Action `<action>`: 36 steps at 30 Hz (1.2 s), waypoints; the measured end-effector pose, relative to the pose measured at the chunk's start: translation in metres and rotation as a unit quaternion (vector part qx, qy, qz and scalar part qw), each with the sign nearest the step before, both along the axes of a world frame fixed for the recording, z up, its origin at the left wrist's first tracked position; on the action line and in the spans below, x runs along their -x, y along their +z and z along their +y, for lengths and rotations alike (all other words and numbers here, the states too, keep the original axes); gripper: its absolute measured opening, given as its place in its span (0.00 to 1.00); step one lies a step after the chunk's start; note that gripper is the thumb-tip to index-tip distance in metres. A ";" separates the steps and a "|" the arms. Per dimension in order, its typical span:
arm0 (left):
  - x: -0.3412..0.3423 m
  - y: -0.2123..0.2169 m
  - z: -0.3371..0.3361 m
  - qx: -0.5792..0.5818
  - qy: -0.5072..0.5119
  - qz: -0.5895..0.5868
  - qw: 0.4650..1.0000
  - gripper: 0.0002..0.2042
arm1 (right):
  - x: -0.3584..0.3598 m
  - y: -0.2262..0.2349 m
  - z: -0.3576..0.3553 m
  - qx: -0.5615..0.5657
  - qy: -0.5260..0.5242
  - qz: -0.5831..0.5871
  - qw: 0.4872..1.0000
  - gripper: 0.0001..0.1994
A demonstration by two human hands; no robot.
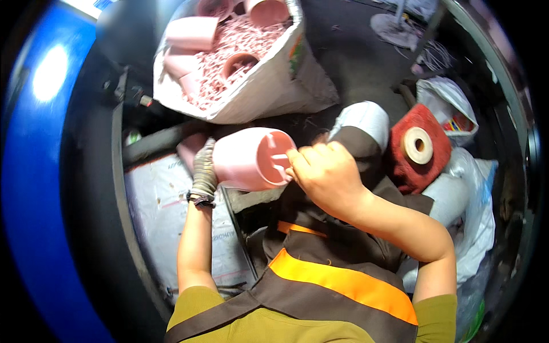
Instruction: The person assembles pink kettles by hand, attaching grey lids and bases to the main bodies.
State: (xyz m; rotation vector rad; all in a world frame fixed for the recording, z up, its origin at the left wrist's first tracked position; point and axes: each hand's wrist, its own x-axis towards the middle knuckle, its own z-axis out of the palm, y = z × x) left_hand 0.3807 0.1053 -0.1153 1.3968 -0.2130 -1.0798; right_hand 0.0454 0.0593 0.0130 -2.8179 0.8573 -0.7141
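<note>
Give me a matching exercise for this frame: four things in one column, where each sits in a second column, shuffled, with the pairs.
Things:
1. pink cup
2. white sack
3. red spool
4. orange stripe

Places:
a. right of the hands, beside white bags
b. on the brown apron, low in the picture
c. held between the gloved left hand and the bare right hand
d. at the top, full of pink scraps and more cups

Pairs: 1-c, 2-d, 3-a, 4-b
</note>
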 end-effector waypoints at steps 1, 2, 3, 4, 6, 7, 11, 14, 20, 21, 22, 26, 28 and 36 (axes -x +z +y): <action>0.007 -0.012 -0.005 -0.019 -0.129 -0.352 0.927 0.15 | 0.011 -0.009 0.000 0.002 -0.018 0.019 1.000 0.09; 0.036 -0.006 -0.018 -0.022 -0.239 -0.651 0.721 0.17 | 0.027 -0.022 -0.002 0.002 -0.042 0.043 0.998 0.08; 0.052 -0.003 -0.028 -0.048 -0.293 -0.543 0.786 0.20 | 0.040 -0.034 -0.002 0.000 -0.053 0.061 0.997 0.08; 0.063 -0.008 -0.040 -0.172 -0.284 -0.415 0.847 0.22 | 0.051 -0.045 -0.002 -0.015 -0.054 0.065 0.996 0.09; 0.089 0.009 -0.064 -0.164 -0.348 -0.536 0.751 0.23 | 0.067 -0.068 -0.005 -0.046 -0.067 0.075 0.994 0.10; 0.102 0.019 -0.069 -0.103 -0.362 -0.604 0.703 0.23 | 0.070 -0.078 -0.008 -0.098 -0.059 0.078 0.990 0.11; 0.173 0.076 -0.060 -0.015 -0.504 -0.679 0.534 0.30 | 0.078 -0.081 -0.014 -0.162 -0.075 0.049 0.983 0.11; 0.198 0.101 -0.041 -0.008 -0.488 -0.708 0.511 0.32 | 0.083 -0.077 -0.011 -0.160 -0.076 0.037 0.983 0.10; 0.211 0.090 -0.066 -0.039 -0.488 -0.738 0.464 0.19 | 0.035 -0.084 -0.013 -0.050 -0.126 0.060 0.989 0.09; 0.217 0.090 -0.068 -0.027 -0.474 -0.762 0.440 0.18 | 0.034 -0.088 -0.016 -0.053 -0.110 0.082 0.989 0.09; 0.223 0.093 -0.066 -0.026 -0.465 -0.786 0.407 0.17 | 0.033 -0.096 -0.019 -0.055 -0.095 0.104 0.989 0.09; 0.125 0.066 -0.093 0.052 -0.443 -0.637 0.629 0.09 | 0.039 -0.058 -0.017 -0.135 -0.032 -0.060 0.988 0.08; 0.113 0.092 -0.086 0.097 -0.419 -0.660 0.616 0.11 | 0.029 -0.031 -0.010 -0.126 0.010 -0.155 0.980 0.08; 0.124 0.178 -0.095 0.033 -0.503 -0.719 0.478 0.10 | 0.031 0.024 -0.041 -0.075 -0.006 -0.171 0.982 0.08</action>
